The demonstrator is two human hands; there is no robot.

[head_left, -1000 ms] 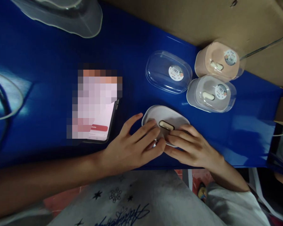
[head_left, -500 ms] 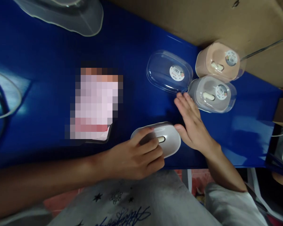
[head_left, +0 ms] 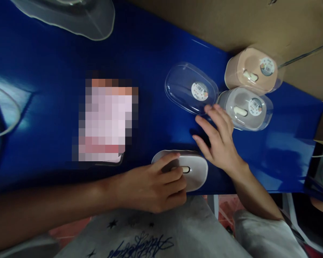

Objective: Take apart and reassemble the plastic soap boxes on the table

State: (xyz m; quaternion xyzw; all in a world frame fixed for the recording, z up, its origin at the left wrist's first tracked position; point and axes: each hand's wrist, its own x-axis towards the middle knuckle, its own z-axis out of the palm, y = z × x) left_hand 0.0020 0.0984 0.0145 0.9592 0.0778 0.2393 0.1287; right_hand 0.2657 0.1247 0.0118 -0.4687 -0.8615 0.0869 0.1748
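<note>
A light grey oval plastic container (head_left: 197, 168) with a cream slot-like piece in its middle lies near the table's front edge. My left hand (head_left: 161, 186) grips it from the left, index finger along the far rim and the other fingers bent over its top and near side. Behind it rests a clear oval plastic cover (head_left: 177, 86) with a round barcode sticker. My right hand (head_left: 222, 139) is open, fingers spread, with its fingertips at the cover's near right edge. I cannot tell whether they touch it. A grey container with a clear cover (head_left: 254, 123) is just beyond that hand.
A peach container with a clear cover (head_left: 237, 73) stands at the back right against a brown cardboard surface (head_left: 204, 21). To the left lies a blurred-out phone-like device (head_left: 107, 118). A translucent bag or wrapper (head_left: 97, 25) is at the back left; a cable (head_left: 16, 122) runs along the left.
My right hand has left the grey container's side, its fingers spreading and moving to the clear cover's edge. My left hand and the container sit slightly lower in view.
</note>
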